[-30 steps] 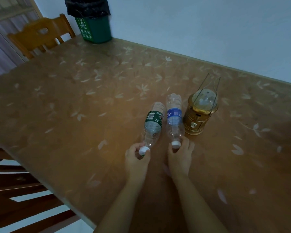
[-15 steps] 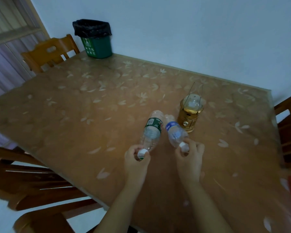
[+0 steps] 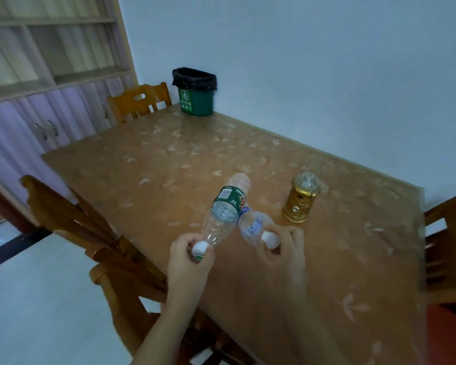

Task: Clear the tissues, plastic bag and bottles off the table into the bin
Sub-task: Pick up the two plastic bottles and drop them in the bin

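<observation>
Above table [image 3: 248, 159], empty bottles [image 3: 225, 206] pinched in hands [image 3: 190, 262].

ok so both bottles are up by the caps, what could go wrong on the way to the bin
1. Each hand pinches only at the cap end: the left hand on the green-label bottle, the right hand on the blue-label bottle. Such a light grip could slip.
2. The bottles seem to touch where they cross, so one may knock the other loose.
3. The bin sits at the table's far corner; a swing past the gold lantern might tip it.
</observation>
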Available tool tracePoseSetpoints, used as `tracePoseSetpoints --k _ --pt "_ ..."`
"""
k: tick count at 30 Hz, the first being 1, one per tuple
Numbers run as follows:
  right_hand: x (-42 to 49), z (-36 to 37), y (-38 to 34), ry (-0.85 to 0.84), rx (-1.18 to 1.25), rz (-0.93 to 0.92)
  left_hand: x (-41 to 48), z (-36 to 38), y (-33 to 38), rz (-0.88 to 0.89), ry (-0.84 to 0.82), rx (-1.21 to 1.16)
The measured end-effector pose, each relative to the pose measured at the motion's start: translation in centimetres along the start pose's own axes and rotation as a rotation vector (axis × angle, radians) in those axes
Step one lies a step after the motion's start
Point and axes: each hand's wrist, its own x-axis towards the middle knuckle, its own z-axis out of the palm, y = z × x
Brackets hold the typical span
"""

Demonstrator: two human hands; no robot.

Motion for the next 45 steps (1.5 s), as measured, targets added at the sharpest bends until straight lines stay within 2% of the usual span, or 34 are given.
tracePoseSetpoints --k 6,16,23,32,40,45 --pt "-1.0 0.4 -3.6 -0.15 0.088 -0.139 -2.7 -3.7 2.1 -0.076 0.214 -0.037" --pt "-3.8 5.8 -10.3 -0.259 0.187 -0.278 -3.7 -13.0 2.6 -0.022 0.451 -0.147" --pt "-6.8 16.4 -18.0 -0.321 0.307 -0.442 -0.7 -24.8 -0.1 0.015 0.594 -0.139" --pt "-11.9 31.7 -27.7 -0.396 0.358 -0.421 4.9 -42.9 -5.8 -0.022 0.686 -0.04" --pt "-11.1 41.6 -30.1 -0.438 0.264 -0.416 11.2 -50.3 -10.9 -0.102 0.748 -0.028" --pt "-6.5 49.2 -31.2 -0.375 0.298 -0.345 19.6 -52.9 -12.6 -0.077 0.733 -0.039"
